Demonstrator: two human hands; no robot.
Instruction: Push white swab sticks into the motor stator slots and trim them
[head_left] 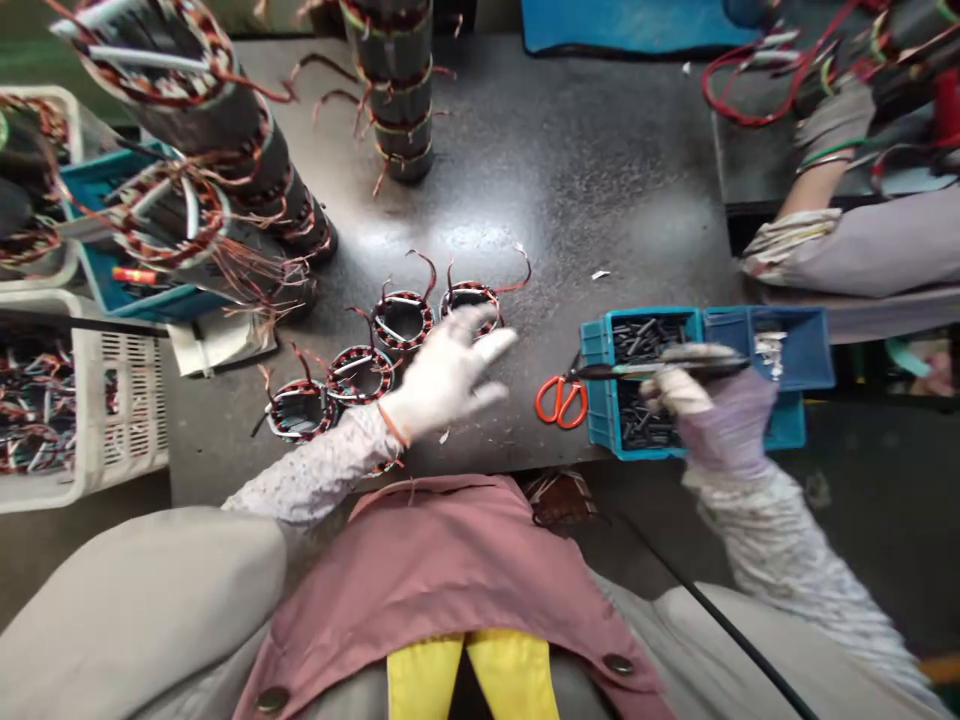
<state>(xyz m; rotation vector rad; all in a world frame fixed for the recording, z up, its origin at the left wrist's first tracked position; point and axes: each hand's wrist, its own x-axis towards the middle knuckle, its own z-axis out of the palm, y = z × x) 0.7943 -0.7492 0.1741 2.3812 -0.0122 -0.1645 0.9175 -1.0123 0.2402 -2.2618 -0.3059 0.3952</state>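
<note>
- Pinched in the gloved right hand (701,395), right of centre, was a dark, slender tool (660,368), held level over the blue parts bin (600,345); whether the orange-handled scissors (561,400) at the bin's left wall belonged to that tool could not be told.
- Spread open and holding nothing, the gloved left hand (450,375) was seen at centre frame, blurred, above a row of four wound stator rings (360,370) laid on the dark bench (570,180).
- It was judged that a ring would be best taken by its outer rim, clear of the loose copper leads.
- Open bench was left beyond the rings, toward the upper centre.
- Room was closed at upper left by tall stator stacks (225,130) and at lower left by a white crate (112,400).
- At upper right another person's gloved hand (836,120) was occupied with red wires, well apart.
</note>
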